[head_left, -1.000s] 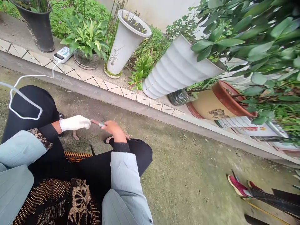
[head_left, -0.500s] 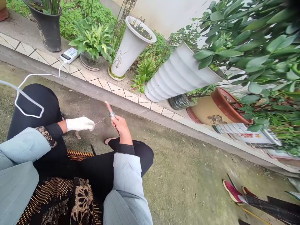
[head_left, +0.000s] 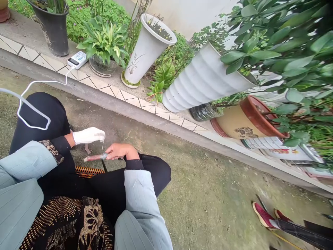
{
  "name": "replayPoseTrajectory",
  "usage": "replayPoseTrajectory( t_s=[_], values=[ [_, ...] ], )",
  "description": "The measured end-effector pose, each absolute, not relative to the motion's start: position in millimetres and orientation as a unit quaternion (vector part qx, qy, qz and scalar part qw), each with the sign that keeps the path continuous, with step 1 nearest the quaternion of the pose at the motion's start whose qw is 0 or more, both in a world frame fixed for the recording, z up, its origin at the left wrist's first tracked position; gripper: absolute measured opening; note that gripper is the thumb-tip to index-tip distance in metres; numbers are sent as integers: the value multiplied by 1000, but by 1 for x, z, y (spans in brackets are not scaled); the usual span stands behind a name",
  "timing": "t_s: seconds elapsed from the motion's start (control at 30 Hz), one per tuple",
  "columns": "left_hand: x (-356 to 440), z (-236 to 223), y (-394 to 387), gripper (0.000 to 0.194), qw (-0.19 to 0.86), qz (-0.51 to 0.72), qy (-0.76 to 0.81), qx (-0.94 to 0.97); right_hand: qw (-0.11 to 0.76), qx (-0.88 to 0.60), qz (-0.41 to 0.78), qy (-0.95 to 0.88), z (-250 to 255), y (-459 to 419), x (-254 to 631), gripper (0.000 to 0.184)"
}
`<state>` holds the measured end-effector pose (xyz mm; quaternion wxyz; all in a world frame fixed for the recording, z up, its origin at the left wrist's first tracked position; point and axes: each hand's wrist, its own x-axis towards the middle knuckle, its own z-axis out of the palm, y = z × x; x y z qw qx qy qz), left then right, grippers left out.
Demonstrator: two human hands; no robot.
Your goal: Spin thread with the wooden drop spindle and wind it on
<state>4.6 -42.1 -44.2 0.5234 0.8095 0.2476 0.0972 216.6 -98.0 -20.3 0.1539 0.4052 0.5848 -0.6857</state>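
Observation:
My left hand (head_left: 90,135), in a white knit glove, is closed with its fingertips pinched on a thin pale strand (head_left: 103,145), either wire or string. The strand runs down to a silvery winding (head_left: 103,156) around a reddish-brown stick (head_left: 91,158). My bare right hand (head_left: 120,151) grips that stick just right of the winding. The stick lies nearly level and its free end points left, below the gloved hand. Between my knees, a patch of orange-and-black weave (head_left: 88,172) shows in part.
A tiled ledge (head_left: 114,91) crosses ahead, bearing a white device (head_left: 77,59) with a white cable (head_left: 39,82), a black pot (head_left: 54,33), white planters (head_left: 149,48) and a tan pot (head_left: 236,119). Another person's red shoe (head_left: 262,215) is at lower right on the concrete (head_left: 208,194).
My right hand has come down and left, swinging the stick from pointing away to pointing left. The strand now hangs steeply from my left hand, which has barely moved.

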Motion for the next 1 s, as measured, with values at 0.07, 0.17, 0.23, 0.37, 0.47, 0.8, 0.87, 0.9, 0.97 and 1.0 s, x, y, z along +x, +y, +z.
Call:
replayPoseTrajectory(
  t_s=[0.07, 0.17, 0.23, 0.37, 0.47, 0.8, 0.87, 0.9, 0.97, 1.0],
  values=[
    [4, -48, -39, 30, 544, 126, 278, 782, -36, 369, -738, 564, -13, -100, 225, 27],
    [4, -51, -36, 33, 556, 120, 289, 770, -357, 484, -644, 473, -11, -95, 243, 34],
    [4, -50, -35, 33, 556, 95, 268, 781, -414, 579, -563, 420, -18, -87, 252, 32],
    [5, -48, -38, 34, 566, 58, 199, 798, -205, 743, -438, 463, -39, -73, 251, 22],
    [4, -48, -40, 34, 560, 52, 186, 806, 8, 740, -375, 558, -44, -70, 236, 19],
    [-2, -57, -30, 33, 572, 125, 272, 763, -115, 407, -708, 566, -14, -90, 232, 22],
    [-2, -56, -30, 35, 594, 128, 276, 745, -314, 480, -641, 510, -12, -89, 242, 27],
    [-1, -55, -31, 35, 603, 120, 269, 741, -374, 523, -597, 480, -13, -88, 246, 28],
    [1, -53, -33, 36, 616, 97, 239, 745, -383, 614, -522, 450, -20, -83, 252, 27],
    [2, -52, -34, 36, 619, 86, 224, 748, -343, 657, -494, 455, -25, -81, 253, 25]
  ],
)
